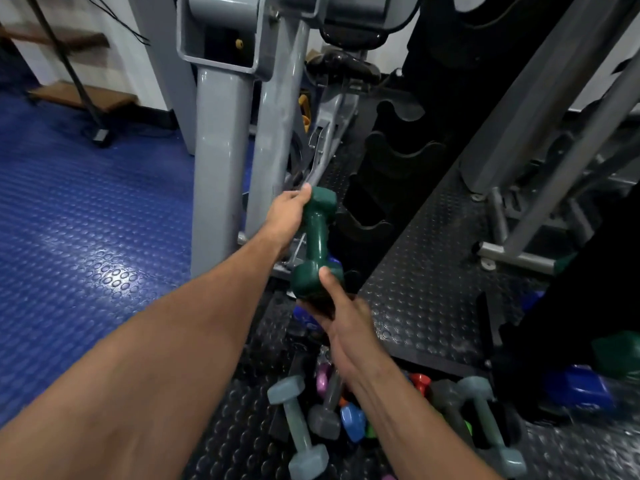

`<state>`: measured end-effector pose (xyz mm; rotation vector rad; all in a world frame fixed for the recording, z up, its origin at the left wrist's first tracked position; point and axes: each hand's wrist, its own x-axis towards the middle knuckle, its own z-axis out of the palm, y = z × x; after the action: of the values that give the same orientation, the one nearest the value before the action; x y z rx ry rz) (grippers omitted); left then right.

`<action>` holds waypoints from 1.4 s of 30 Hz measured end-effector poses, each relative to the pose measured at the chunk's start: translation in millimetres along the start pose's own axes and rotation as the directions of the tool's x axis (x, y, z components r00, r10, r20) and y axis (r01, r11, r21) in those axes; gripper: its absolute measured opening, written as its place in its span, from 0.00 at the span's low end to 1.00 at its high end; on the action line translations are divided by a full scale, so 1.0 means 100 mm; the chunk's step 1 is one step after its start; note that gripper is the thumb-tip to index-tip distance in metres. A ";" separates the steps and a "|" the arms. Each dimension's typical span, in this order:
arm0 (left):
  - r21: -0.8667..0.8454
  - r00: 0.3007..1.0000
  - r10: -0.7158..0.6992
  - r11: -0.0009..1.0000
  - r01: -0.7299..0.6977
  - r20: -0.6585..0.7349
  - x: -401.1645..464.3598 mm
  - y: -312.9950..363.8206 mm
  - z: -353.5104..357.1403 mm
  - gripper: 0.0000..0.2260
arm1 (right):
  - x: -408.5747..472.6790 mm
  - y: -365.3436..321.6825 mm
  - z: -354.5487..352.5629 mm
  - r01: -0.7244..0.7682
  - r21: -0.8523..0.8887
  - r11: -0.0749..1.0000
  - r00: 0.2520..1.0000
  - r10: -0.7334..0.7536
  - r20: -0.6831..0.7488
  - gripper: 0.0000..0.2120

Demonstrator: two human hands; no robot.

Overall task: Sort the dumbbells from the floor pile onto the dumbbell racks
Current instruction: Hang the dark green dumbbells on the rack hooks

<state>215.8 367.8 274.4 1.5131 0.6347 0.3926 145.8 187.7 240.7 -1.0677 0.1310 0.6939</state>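
Here, both hands carry one green dumbbell (pixel 317 242) in front of the black rack (pixel 391 174).

The left hand (pixel 285 216) grips the far head of the green dumbbell, thumb on top, while the right hand (pixel 341 315) cups the near head from below, thumb pressed against its side. The green dumbbell is held in the air, roughly upright and slightly tilted, just left of the black rack's curved cradles. Below the green dumbbell, on the black studded mat (pixel 426 292), lies the floor pile (pixel 346 410): grey, blue, pink, red and other small dumbbells jumbled together. Left of the green dumbbell stand the grey machine posts (pixel 221 161), and farther left the blue floor (pixel 86 220).
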 end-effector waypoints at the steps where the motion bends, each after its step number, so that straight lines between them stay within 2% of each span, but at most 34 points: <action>1: -0.015 1.000 -0.022 1.000 0.023 0.022 0.04 -0.02 0.04 0.15 | 0.02 -0.03 -0.01 -0.001 0.008 1.000 1.000 0.001 0.000 0.19; 6: -0.169 0.988 -0.084 0.980 0.105 0.128 0.09 0.03 0.17 0.24 | 0.14 -0.09 -0.06 0.018 0.025 1.000 1.000 -0.018 -0.014 0.20; 9: -0.158 0.969 -0.113 0.976 0.150 0.221 0.12 0.03 0.23 0.33 | 0.15 -0.07 -0.11 -0.023 0.090 0.996 0.999 0.027 -0.044 0.23; 13: -0.073 0.943 -0.150 0.981 0.179 0.298 0.08 0.00 0.26 0.37 | 0.10 -0.02 -0.24 -0.131 0.004 0.991 0.991 0.131 0.012 0.31; 15: -0.098 0.948 -0.145 0.979 0.179 0.282 0.05 -0.06 0.29 0.36 | 0.11 -0.04 -0.28 -0.149 -0.034 0.988 0.989 0.150 0.003 0.32; 20: -0.175 0.970 -0.131 0.970 0.168 0.205 -0.10 -0.20 0.32 0.34 | 0.07 -0.17 -0.31 -0.117 -0.089 0.989 0.993 0.115 -0.029 0.21; 23: -0.164 0.978 -0.113 0.976 0.142 0.174 -0.19 -0.21 0.29 0.35 | 0.05 -0.21 -0.32 -0.125 -0.145 0.982 0.992 0.121 -0.035 0.20; 27: -0.101 0.987 -0.077 0.991 0.092 0.144 -0.32 -0.17 0.21 0.33 | 0.05 -0.26 -0.33 -0.128 -0.209 0.969 0.991 0.118 -0.060 0.13; 34: -0.081 0.989 -0.029 0.996 0.041 0.146 -0.48 -0.23 0.12 0.34 | 0.03 -0.30 -0.41 -0.105 -0.267 0.958 0.994 0.093 -0.057 0.21; 40: -0.122 0.997 -0.065 0.990 0.068 0.034 -0.75 -0.41 0.07 0.30 | -0.11 -0.35 -0.58 -0.105 -0.388 0.916 0.994 0.084 -0.070 0.24; 42: -0.158 0.997 -0.067 0.986 0.062 -0.024 -0.86 -0.54 0.08 0.24 | -0.18 -0.36 -0.71 -0.110 -0.442 0.890 0.993 0.083 -0.080 0.26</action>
<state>145.1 306.8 232.3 1.3358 0.6592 0.4061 168.3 109.4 240.7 -1.5337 0.0765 0.8048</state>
